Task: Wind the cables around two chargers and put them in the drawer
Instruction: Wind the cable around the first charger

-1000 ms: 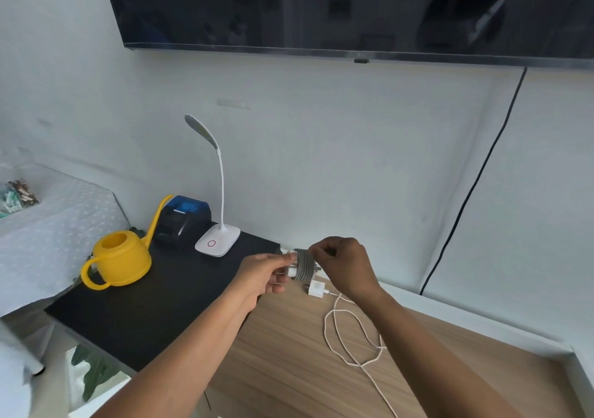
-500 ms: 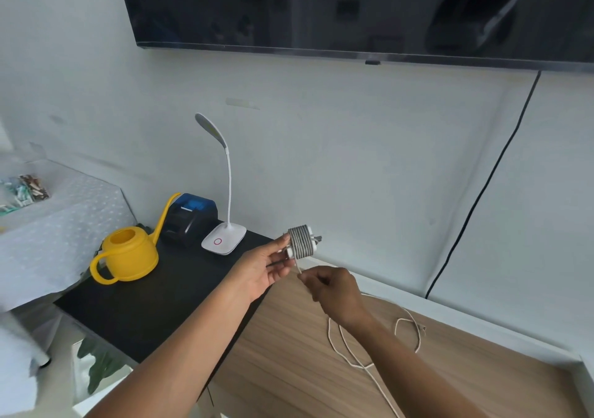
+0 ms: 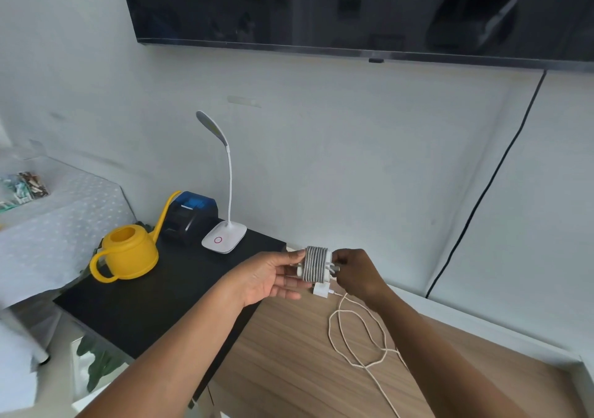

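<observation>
From the head view we see the left hand point(image 3: 270, 276) and the right hand point(image 3: 356, 273) holding up a white charger wound in grey braided cable point(image 3: 315, 264), in the air right of and nearer us than the white gooseneck desk lamp point(image 3: 224, 239). The left thumb and fingers point(image 3: 289, 284) grip the charger's left end. The right fingers are curled tight against its right end, pinching there; we cannot tell whether they hold the cable tip or the plug.

Just below it, also right of the lamp, a second small white charger point(image 3: 321, 289) lies on the light wood-grain table point(image 3: 289, 369), its loose white cable point(image 3: 353, 337) looping towards us.

The lamp stands on a black table point(image 3: 144, 305). Left of the lamp are a black-and-blue box-shaped device point(image 3: 189, 213) and a yellow plastic watering can point(image 3: 128, 253).
</observation>
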